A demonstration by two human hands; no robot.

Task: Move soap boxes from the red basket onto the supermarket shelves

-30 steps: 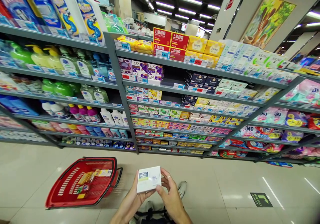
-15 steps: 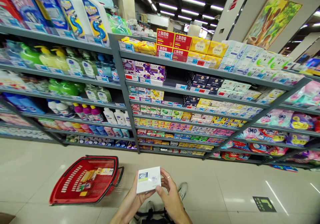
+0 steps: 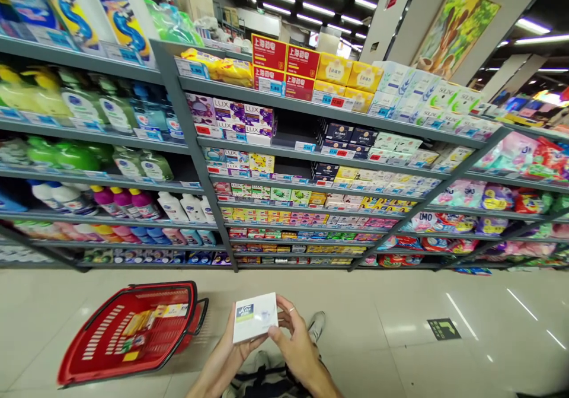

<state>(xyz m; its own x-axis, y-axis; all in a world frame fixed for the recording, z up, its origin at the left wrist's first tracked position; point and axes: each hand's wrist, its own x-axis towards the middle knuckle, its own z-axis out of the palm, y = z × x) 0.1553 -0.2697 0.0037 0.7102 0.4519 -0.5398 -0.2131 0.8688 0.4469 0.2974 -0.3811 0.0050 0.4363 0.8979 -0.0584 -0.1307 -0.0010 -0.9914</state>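
And here's the white box (image 3: 255, 318), up in both hands, just to the right of the red basket (image 3: 73, 363) and past its handle (image 3: 205, 312), printed face turned upward! The left hand (image 3: 237, 350) has the side nearer the basket: half cupped, thumb laid along the box's basket-side edge, fingers tucked beneath. The right hand (image 3: 291, 341) takes the side farther from the basket, thumb on the near corner, fingers bent round behind, a ring (image 3: 292, 309) on one of them. So both hands are partly curled, each with a hold on that one box, and the forearms slant in towards each other, right of the basket.

Now the room about them! A strip of pale tiled floor (image 3: 347, 309) shows between the basket's handle and the left hand, and a broader run of it stretches rightward to the floor sign (image 3: 444, 329), far over on the basket's right. A shoe (image 3: 317, 325) stands between basket and sign. Beyond the basket, the shelving (image 3: 192, 146) makes the hard edge, running behind the basket and on to the right, well apart from the hands. And the basket's dark rim (image 3: 194, 303) borders the side facing the hands, small packs (image 3: 146, 321) lying within its red walls
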